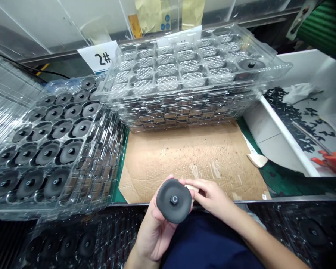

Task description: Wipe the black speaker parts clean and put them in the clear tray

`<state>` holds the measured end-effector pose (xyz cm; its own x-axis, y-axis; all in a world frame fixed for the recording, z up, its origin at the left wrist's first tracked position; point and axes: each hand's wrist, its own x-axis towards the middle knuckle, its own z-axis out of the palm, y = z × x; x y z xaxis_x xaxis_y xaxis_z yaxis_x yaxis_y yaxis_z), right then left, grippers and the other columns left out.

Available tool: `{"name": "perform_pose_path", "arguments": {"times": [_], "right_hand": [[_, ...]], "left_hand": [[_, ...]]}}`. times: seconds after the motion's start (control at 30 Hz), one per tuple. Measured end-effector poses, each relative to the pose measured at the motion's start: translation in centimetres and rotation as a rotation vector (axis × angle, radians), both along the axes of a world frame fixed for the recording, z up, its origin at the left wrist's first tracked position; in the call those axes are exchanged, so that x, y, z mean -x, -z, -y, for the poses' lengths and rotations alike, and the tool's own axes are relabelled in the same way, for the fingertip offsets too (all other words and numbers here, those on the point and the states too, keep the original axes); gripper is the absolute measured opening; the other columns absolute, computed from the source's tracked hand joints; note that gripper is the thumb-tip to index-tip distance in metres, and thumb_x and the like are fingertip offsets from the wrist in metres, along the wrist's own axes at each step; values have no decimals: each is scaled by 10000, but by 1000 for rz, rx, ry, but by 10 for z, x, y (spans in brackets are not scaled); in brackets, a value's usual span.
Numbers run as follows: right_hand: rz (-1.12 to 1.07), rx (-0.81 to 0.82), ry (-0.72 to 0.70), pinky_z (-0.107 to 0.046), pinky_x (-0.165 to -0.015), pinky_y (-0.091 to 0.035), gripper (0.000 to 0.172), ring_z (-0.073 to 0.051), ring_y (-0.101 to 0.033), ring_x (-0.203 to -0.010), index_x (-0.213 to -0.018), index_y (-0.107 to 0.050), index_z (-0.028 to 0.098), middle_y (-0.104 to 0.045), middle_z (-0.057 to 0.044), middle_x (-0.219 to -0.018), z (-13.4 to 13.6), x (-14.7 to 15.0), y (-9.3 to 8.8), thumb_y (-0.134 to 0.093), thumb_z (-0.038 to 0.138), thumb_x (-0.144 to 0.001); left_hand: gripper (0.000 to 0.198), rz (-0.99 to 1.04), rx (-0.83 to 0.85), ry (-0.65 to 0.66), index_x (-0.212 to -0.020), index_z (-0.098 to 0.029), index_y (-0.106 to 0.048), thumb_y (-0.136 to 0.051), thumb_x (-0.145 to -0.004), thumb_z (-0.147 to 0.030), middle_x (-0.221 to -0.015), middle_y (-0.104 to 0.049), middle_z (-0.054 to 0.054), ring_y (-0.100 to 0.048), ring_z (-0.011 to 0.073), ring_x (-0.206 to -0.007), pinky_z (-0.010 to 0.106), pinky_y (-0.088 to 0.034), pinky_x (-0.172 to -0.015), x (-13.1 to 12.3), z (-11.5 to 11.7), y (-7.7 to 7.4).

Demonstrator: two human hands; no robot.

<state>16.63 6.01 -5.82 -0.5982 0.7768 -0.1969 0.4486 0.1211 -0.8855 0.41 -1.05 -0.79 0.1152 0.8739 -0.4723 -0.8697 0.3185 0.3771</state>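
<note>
A round black disc (174, 200) with a small hub at its centre sits in my left hand (154, 231), whose fingers wrap round its rim. My right hand (212, 196) reaches in from the right with its fingers closed at the disc's right edge, pinching a small pale piece I cannot make out. Both hands hover over the front edge of a worn cardboard sheet (193, 157).
A clear plastic tray (8, 207) full of black discs lies at the left on a stack. A stack of trays (184, 108) stands behind the cardboard, its top tray holding one disc (251, 64). A white tray (285, 130) with small black parts and an orange tool (332, 161) is at the right.
</note>
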Motion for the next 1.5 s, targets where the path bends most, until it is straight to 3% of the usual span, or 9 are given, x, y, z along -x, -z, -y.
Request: {"name": "perform_pose_path", "arguments": {"times": [0.23,0.53,0.73,0.9,1.0,1.13,1.27,1.4,1.5], "right_hand": [[27,-15,19,-322,-797,-498,278,-191,-638,-890,-1090,-645,217,-680,-50,-1029,-1,2,2,-490,240,-859],[8,-61,37,-319,-763,-511,262,-191,-649,-866,-1067,-655,224,-694,-45,-988,-2,3,7,-499,250,-858],[-83,-239,246,-293,-812,-475,273,-169,-587,-980,-1135,-586,203,-639,-48,-1092,-9,8,-37,-453,224,-897],[-306,-543,-48,-307,-768,-454,299,-156,-575,-839,-1167,-532,127,-651,-65,-992,4,29,-77,-445,116,-881],[-272,-524,-159,-288,-715,-453,273,-145,-567,-783,-1133,-544,115,-649,-58,-904,4,35,-84,-436,99,-883],[-290,-590,-73,-312,-762,-449,266,-161,-567,-838,-1127,-541,96,-645,-83,-960,-3,41,-90,-392,141,-912],[-265,-570,-159,-294,-731,-454,281,-153,-556,-785,-1143,-535,101,-633,-65,-863,-3,29,-89,-417,116,-889],[-98,-539,16,-299,-651,-444,276,-153,-535,-708,-1140,-535,160,-627,-45,-859,1,15,-87,-424,124,-890],[-130,-626,-23,-312,-627,-446,299,-170,-529,-693,-1164,-515,107,-629,-69,-819,1,14,-92,-429,105,-878]], "left_hand": [[413,-65,135,-286,-1163,-280,-586,-647,-754,-283,-1258,-578,45,-513,245,-1174,364,-377,-1032,1,-11,20],[396,-43,147,-307,-1147,-286,-597,-645,-755,-259,-1268,-572,43,-470,252,-1216,385,-397,-1018,7,-10,26],[469,-91,93,-288,-1146,-252,-602,-704,-691,-297,-1216,-607,64,-533,253,-1148,344,-454,-969,2,-9,25],[520,-111,8,-127,-1207,-298,-551,-702,-709,-292,-1218,-603,55,-569,224,-1100,279,-491,-903,-4,-7,17],[551,-178,2,-157,-1195,-316,-559,-732,-680,-227,-1179,-629,33,-596,229,-1062,260,-522,-850,-1,-9,11],[451,-120,0,-153,-1063,-298,-652,-765,-627,-280,-1077,-682,-5,-601,168,-1052,138,-505,-809,0,-13,2],[460,-169,-39,-148,-1069,-312,-643,-759,-627,-259,-1089,-681,-17,-639,199,-978,244,-539,-831,6,-14,-3],[464,-209,-83,-202,-1067,-283,-648,-769,-625,-209,-1114,-673,21,-624,171,-1009,185,-505,-853,8,-17,-4],[417,-208,-63,-210,-1050,-315,-651,-740,-666,-182,-1108,-672,-7,-632,179,-994,218,-521,-846,5,-19,-5]]}}
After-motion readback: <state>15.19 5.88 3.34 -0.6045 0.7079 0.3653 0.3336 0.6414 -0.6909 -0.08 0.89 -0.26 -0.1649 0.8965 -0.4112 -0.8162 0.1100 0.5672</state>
